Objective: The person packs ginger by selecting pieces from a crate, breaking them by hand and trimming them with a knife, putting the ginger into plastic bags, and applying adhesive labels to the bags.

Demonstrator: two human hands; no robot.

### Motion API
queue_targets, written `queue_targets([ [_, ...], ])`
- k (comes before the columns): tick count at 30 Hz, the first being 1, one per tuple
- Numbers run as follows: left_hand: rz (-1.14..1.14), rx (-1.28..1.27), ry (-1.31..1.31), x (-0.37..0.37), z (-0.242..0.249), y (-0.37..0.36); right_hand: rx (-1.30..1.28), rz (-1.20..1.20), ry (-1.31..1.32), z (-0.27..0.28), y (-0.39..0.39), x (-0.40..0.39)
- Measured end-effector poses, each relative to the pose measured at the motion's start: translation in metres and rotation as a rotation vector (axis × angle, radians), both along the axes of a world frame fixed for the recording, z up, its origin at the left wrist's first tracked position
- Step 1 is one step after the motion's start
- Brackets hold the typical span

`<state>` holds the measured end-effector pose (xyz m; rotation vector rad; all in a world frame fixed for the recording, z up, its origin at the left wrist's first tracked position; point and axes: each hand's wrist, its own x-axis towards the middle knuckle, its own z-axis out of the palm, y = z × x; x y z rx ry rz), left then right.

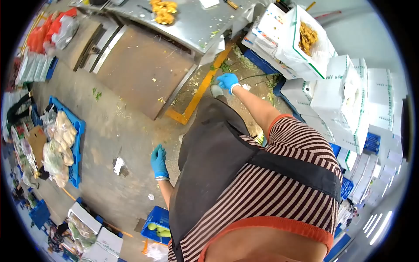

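Note:
Both hands wear blue gloves. My left hand [159, 162] hangs over the concrete floor at the left of my dark apron [209, 153], empty, with its fingers loosely extended. Farther forward, my right hand [228, 82] is above the floor near a shoe [216, 91], between the steel table and the stacked white boxes; its slightly bent fingers hold nothing visible. Yellow-brown ginger-like pieces [164, 12] lie on the steel table [192, 24]. More such pieces [308, 38] fill a lined white foam box [286, 43] at the upper right.
A brown board [139, 65] is below the tabletop. Bagged goods [59, 148] rest on a blue pallet [78, 150] at left. A blue crate [150, 222] with green vegetables stands near my left side. White boxes [334, 94] are stacked at right. Scraps litter the floor [100, 126].

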<state>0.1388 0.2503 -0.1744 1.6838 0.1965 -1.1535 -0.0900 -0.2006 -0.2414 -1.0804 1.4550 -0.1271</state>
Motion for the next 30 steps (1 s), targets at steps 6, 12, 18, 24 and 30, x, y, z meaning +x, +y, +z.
queue_targets([
  [6,-0.147,0.135,-0.073,-0.045,0.008,-0.130,-0.350,0.104,0.240,-0.107,-0.167,-0.041],
  [12,-0.531,0.135,-0.157,-0.122,0.016,-0.272,-0.584,0.763,0.360,-0.174,-0.293,-0.004],
  [18,-0.764,0.265,-0.339,-0.151,0.083,-0.388,-0.495,0.693,0.250,-0.134,-0.301,0.019],
  [24,-0.937,0.318,-0.509,-0.141,0.064,-0.425,-0.589,0.894,0.118,-0.082,-0.315,-0.013],
  [30,-0.941,0.238,-0.613,-0.131,0.054,-0.469,-0.540,1.057,0.162,-0.058,-0.346,-0.019],
])
